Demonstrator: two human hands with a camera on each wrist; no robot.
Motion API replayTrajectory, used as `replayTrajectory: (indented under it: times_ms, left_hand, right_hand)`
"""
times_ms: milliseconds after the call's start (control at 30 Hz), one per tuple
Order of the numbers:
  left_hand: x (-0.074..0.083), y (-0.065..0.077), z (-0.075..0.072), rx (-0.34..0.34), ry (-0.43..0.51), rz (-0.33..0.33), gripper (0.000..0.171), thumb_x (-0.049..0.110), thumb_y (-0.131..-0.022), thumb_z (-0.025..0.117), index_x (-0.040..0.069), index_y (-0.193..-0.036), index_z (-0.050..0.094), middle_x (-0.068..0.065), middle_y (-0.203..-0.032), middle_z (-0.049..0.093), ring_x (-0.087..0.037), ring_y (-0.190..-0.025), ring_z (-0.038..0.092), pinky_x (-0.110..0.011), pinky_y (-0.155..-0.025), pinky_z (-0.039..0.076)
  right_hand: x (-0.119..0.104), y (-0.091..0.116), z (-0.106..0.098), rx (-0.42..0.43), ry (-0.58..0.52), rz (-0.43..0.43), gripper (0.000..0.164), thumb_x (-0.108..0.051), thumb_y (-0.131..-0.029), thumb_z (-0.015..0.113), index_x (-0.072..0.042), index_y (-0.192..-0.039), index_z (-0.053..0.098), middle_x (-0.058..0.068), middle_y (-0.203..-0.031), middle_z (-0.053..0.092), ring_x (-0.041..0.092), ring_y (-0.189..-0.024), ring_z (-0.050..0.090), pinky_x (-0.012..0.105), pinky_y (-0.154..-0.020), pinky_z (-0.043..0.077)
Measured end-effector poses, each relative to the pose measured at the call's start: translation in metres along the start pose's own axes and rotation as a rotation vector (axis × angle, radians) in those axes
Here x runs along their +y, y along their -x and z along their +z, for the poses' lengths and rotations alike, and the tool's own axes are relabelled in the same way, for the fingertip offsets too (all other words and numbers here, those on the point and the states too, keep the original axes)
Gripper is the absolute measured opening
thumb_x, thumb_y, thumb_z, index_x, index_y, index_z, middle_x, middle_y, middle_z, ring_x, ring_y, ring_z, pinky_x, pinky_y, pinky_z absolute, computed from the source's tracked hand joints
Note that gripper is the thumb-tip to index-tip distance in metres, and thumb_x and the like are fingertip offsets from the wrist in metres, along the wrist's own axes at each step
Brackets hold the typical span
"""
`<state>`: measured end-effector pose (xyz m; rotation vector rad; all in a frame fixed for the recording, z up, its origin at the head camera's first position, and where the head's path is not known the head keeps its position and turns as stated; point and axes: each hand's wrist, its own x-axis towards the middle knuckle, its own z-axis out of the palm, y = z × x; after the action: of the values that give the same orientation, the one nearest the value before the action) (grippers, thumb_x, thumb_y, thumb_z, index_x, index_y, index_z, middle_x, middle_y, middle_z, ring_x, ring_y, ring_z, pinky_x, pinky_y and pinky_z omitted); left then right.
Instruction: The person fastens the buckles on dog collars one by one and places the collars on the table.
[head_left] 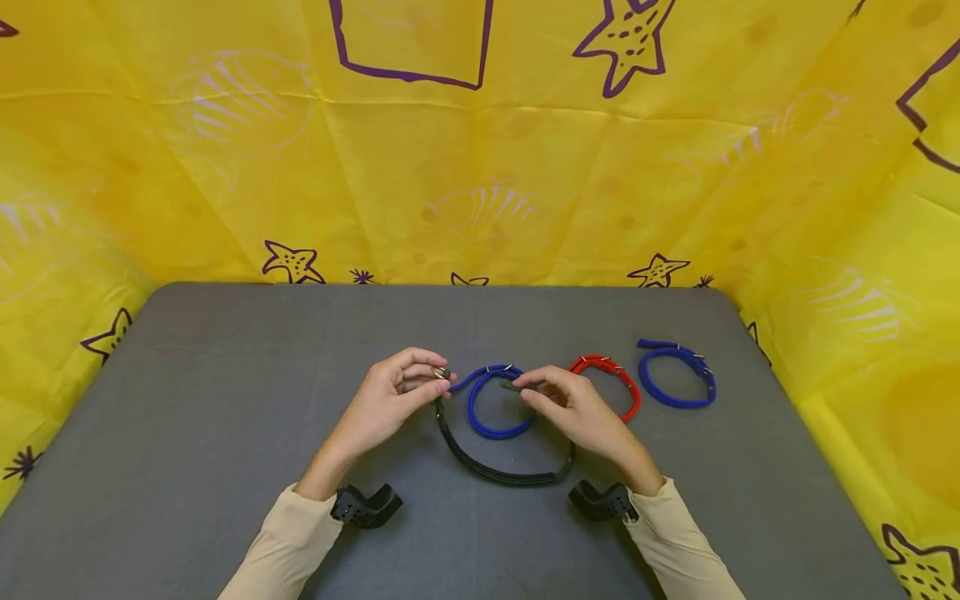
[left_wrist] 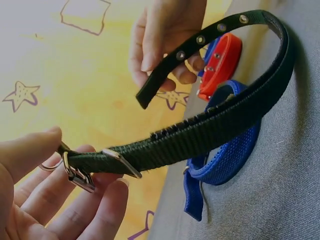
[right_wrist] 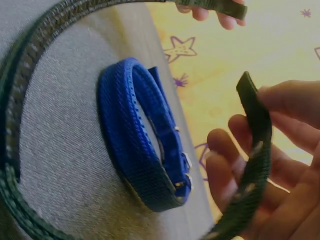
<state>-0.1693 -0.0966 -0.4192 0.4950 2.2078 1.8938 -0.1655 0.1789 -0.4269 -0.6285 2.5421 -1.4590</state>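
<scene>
A dark green collar [head_left: 495, 477] hangs in an unfastened loop between both hands. My left hand [head_left: 382, 404] pinches its buckle end; the metal buckle [left_wrist: 79, 175] lies against the fingers in the left wrist view. The free end with several metal eyelets is held by my right hand [head_left: 581, 412], its tip [right_wrist: 254, 102] under the thumb in the right wrist view. Behind the loop, a buckled blue collar [right_wrist: 120, 145] rests on the table. Part of it is hidden by the right hand in the head view.
A red collar [head_left: 634, 400] lies beyond the right hand, partly covered by it. Farther right is another blue collar [head_left: 675, 402], closed in a ring. All rest on a grey table [head_left: 225, 400], with a yellow patterned cloth [head_left: 390, 183] behind and at both sides.
</scene>
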Motion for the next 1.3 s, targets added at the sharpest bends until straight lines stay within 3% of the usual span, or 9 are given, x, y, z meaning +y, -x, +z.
replayTrajectory:
  times_ms: [100,200,367,467,733,1000,1167,1300]
  left_hand:
    - [0.001,0.0,0.001,0.009,-0.043,-0.014,0.027,0.028,-0.088,0.06,0.014,-0.111,0.057,-0.01,-0.104,0.068,-0.025,-0.089,0.067,-0.036,-0.076,0.052]
    - [0.003,0.0,0.002,0.014,-0.061,-0.016,0.028,0.028,-0.089,0.059,0.015,-0.113,0.056,-0.011,-0.105,0.068,-0.02,-0.085,0.068,-0.036,-0.076,0.052]
    - [0.006,0.001,0.006,0.001,-0.055,-0.005,0.028,0.023,-0.087,0.062,0.012,-0.112,0.055,-0.017,-0.104,0.066,-0.029,-0.086,0.066,-0.027,-0.075,0.052]
    - [0.008,0.001,0.009,-0.018,-0.096,-0.003,0.026,0.023,-0.087,0.062,0.016,-0.111,0.056,-0.015,-0.105,0.066,-0.03,-0.089,0.065,-0.025,-0.074,0.051]
    - [0.009,0.005,0.017,-0.065,-0.189,0.023,0.027,0.023,-0.086,0.063,0.02,-0.114,0.06,-0.009,-0.103,0.068,-0.027,-0.086,0.066,-0.024,-0.068,0.051]
    - [0.009,0.007,0.022,-0.092,-0.239,0.024,0.029,0.032,-0.084,0.065,0.024,-0.112,0.062,-0.005,-0.1,0.07,-0.012,-0.084,0.066,-0.024,-0.069,0.05]
    - [0.008,0.007,0.026,-0.101,-0.269,0.051,0.032,0.032,-0.083,0.066,0.02,-0.113,0.064,-0.001,-0.1,0.069,-0.009,-0.084,0.065,-0.022,-0.071,0.05]
    - [0.008,0.007,0.029,-0.076,-0.275,0.059,0.03,0.032,-0.083,0.066,0.022,-0.111,0.062,0.007,-0.1,0.069,-0.004,-0.085,0.064,-0.022,-0.073,0.051]
  right_hand:
    - [0.0,0.001,-0.002,-0.014,0.028,-0.016,0.02,-0.02,-0.09,0.058,-0.024,-0.109,0.063,-0.004,-0.111,0.063,0.017,-0.088,0.062,0.024,-0.073,0.049]
    - [-0.011,0.002,-0.003,-0.011,0.018,-0.025,0.021,-0.015,-0.089,0.059,-0.019,-0.109,0.064,-0.001,-0.11,0.065,0.02,-0.086,0.063,0.027,-0.073,0.05]
    - [-0.035,0.004,0.0,0.018,-0.029,-0.04,0.018,-0.01,-0.086,0.061,-0.008,-0.104,0.065,0.006,-0.102,0.068,0.021,-0.081,0.065,0.028,-0.07,0.051]
    - [-0.042,0.005,0.003,0.03,-0.044,-0.076,0.017,-0.007,-0.086,0.062,-0.005,-0.102,0.066,0.008,-0.099,0.068,0.02,-0.081,0.065,0.027,-0.071,0.051]
    - [-0.042,0.005,0.011,0.065,-0.036,-0.152,0.014,-0.005,-0.084,0.064,-0.005,-0.097,0.067,0.007,-0.096,0.069,0.011,-0.081,0.065,0.027,-0.071,0.052]
    - [-0.043,0.005,0.016,0.043,-0.088,-0.213,0.013,-0.003,-0.084,0.063,-0.001,-0.096,0.066,0.012,-0.1,0.068,0.019,-0.089,0.066,0.027,-0.073,0.053]
    - [-0.046,0.006,0.019,0.039,-0.111,-0.219,0.011,-0.004,-0.084,0.062,-0.001,-0.094,0.066,0.014,-0.101,0.068,0.018,-0.092,0.066,0.028,-0.074,0.053]
    - [-0.045,0.006,0.022,0.045,-0.122,-0.199,0.011,-0.003,-0.083,0.063,0.0,-0.093,0.066,0.012,-0.099,0.067,0.017,-0.09,0.066,0.027,-0.073,0.053]
